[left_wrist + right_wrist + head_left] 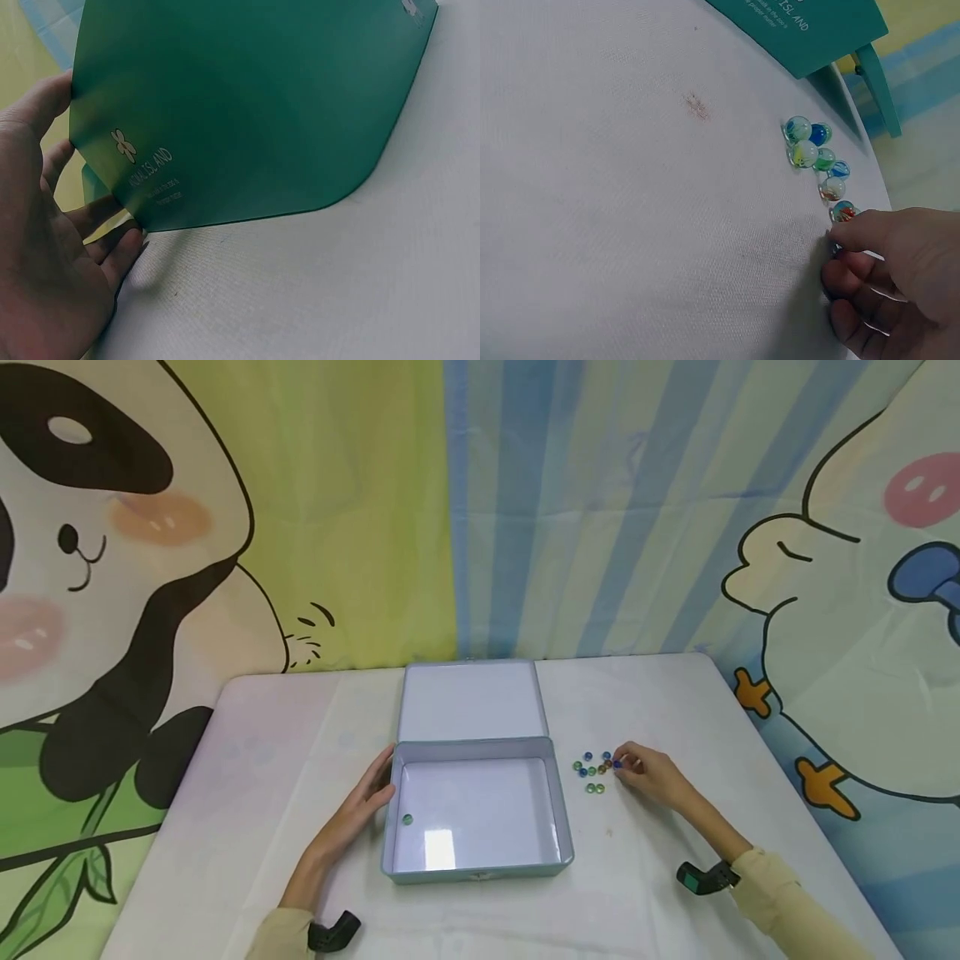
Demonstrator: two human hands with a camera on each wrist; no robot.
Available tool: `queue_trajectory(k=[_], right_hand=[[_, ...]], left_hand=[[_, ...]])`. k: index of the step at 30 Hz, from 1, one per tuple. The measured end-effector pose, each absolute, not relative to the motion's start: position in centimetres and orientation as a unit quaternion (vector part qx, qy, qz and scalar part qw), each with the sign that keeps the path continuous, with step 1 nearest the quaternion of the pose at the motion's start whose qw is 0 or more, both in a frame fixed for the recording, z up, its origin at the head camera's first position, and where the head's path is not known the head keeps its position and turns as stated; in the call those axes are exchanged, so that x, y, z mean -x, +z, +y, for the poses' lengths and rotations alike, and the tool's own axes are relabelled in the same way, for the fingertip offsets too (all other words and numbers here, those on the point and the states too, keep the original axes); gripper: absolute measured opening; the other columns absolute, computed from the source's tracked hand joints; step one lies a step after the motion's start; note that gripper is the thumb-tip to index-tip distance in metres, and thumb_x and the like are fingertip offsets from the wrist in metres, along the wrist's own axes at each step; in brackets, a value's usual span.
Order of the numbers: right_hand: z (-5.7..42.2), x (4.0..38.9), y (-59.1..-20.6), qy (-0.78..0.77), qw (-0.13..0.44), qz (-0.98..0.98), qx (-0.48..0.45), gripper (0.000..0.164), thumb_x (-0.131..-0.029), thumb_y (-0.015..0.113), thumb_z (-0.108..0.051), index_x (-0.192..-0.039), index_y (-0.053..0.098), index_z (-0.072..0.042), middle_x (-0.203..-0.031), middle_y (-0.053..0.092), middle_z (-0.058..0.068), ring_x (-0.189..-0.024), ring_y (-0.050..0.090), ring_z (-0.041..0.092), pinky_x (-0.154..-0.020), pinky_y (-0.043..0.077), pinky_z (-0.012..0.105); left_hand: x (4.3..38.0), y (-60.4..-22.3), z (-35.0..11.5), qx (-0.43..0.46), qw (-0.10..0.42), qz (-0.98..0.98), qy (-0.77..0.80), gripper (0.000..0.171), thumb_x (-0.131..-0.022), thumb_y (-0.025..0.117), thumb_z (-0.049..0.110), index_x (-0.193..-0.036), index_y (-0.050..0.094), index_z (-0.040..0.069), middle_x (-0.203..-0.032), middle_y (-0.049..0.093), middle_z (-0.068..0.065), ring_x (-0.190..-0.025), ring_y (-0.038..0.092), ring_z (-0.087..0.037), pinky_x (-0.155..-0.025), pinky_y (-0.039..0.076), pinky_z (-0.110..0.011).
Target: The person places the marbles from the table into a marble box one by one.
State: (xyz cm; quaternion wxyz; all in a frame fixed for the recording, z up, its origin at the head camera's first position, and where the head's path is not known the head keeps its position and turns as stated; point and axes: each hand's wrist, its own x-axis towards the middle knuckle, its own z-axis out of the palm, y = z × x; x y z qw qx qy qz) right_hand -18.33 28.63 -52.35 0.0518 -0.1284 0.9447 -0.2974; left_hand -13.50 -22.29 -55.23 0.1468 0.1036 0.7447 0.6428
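My right hand [654, 777] is at the right end of a loose group of glass marbles [592, 771]. Its thumb and index finger pinch a dark blue marble [617, 764], mostly hidden by the fingers in the right wrist view. A marble with red swirls [844, 211] lies right by the thumb tip. My left hand [358, 810] rests against the left wall of a green metal box [480, 875], with fairly straight fingers touching its side [247, 135]. Inside the box, near its left wall, lies one green marble [407, 819].
The box's hinged lid [472, 700] stands open at the back. A white cloth [300, 735] covers the table, and a printed curtain [570, 510] hangs behind it. A small reddish stain [697, 106] marks the cloth.
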Motion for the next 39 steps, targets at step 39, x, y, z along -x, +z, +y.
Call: queue_trajectory(k=[39], right_hand=[[21.9, 12.6, -43.8, -0.471, 0.098, 0.833, 0.273, 0.015, -0.088, 0.070, -0.009, -0.101, 0.062, -0.011, -0.086, 0.061, 0.000, -0.075, 0.057, 0.005, -0.065, 0.053, 0.019]], left_hand=[[13.5, -55.4, -22.1, -0.104, 0.145, 0.742, 0.646, 0.060, -0.103, 0.043, 0.025, -0.152, 0.016, 0.044, -0.165, 0.011, -0.002, -0.153, 0.004, -0.031, -0.117, 0.004, -0.068]])
